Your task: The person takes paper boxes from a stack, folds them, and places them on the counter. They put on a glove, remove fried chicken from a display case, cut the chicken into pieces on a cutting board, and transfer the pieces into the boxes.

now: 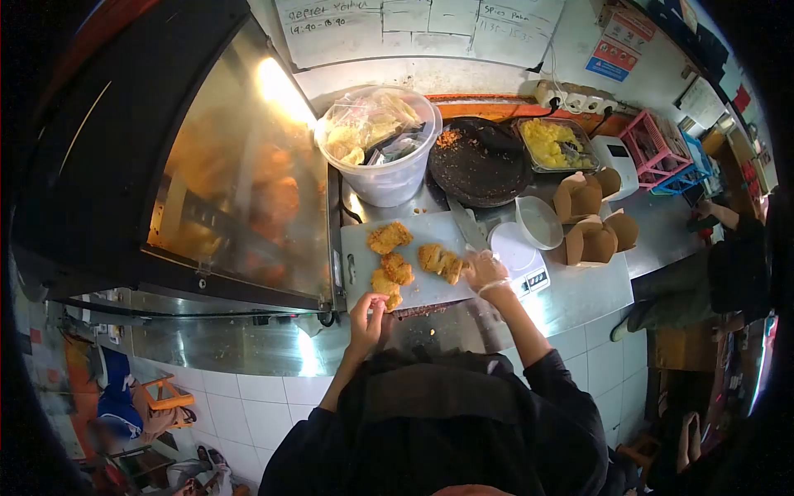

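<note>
We're pinching the nearest fried piece (387, 291) at frame centre on the cutting board (356, 248) with our bare left hand (368, 318). Our gloved right hand (484, 271) is resting loosely open against a second piece (440, 262). We're judging them light, crumbly and greasy, so we're favouring a gentle grip at the edges.

On a white rectangular plastic cutting board (365, 263), golden breaded fried pieces (397, 267) were laid; a glass-fronted metal cabinet (240, 174) was set leftward.

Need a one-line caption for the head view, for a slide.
Left hand and gloved right hand touch fried pieces on a white cutting board beside a scale.
</note>
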Demonstrator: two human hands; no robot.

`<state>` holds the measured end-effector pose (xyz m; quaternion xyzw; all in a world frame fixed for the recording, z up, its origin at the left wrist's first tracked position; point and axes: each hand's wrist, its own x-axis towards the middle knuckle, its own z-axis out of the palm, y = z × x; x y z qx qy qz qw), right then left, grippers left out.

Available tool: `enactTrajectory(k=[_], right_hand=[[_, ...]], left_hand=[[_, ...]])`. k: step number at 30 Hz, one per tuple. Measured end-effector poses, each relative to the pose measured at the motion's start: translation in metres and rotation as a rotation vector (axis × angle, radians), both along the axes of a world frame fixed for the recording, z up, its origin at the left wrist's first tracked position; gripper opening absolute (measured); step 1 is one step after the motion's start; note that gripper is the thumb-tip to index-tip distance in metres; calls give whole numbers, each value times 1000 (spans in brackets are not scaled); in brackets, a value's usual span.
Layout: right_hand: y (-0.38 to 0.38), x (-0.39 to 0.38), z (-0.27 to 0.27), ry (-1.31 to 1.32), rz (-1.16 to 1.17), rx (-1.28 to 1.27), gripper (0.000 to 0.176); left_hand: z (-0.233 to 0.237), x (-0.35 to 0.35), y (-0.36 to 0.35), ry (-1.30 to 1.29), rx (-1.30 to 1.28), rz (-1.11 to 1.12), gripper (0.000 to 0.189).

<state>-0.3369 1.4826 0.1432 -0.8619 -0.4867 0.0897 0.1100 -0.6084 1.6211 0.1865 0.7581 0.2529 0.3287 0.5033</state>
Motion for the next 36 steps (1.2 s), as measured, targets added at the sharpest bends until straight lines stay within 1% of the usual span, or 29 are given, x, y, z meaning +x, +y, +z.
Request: enactTrajectory(k=[1,4,7,10,13,14,15,16,19,22,25,27,29,32,35,36], right_hand=[[-8,-5,27,60,-43,-95,32],[-8,-5,5,110,-24,-52,29],[11,-6,-8,161,-145,-131,28],[19,-13,16,241,-164,-237,27],[4,-9,-50,172,-171,-27,27],[1,-14,-36,239,-308,21,28],[-3,-25,5,305,-448,71,29],[-7,-33,34,371,-589,122,31],[-44,-44,51,10,-479,-20,30],[-49,-36,10,25,-565,-173,28],[-39,-34,11,30,-444,-225,28],[-35,-29,4,83,-482,-152,28],[-32,-24,6,106,-524,-101,29],[-35,-17,67,204,-416,-186,27],[-53,10,86,72,75,-539,27],[-68,19,79,161,63,-452,27]], left_hand=[[-3,0,1,5,5,2,20],[-5,3,-1,13,0,-11,20],[0,6,-3,9,-33,-28,20],[0,7,-1,1,-27,-38,20],[-2,6,1,29,-52,-46,17],[-3,5,1,48,-69,-50,16],[-5,5,2,48,-68,-49,16],[-6,5,2,49,-67,-51,16],[-7,11,4,56,-59,-56,16],[-6,22,9,52,-33,-65,16],[7,45,19,20,5,-88,14],[19,66,28,-30,21,-112,14],[31,90,39,-83,147,-118,13],[56,125,55,-147,270,-121,12],[85,152,69,-207,336,-99,12],[90,159,71,-227,352,-88,12]])
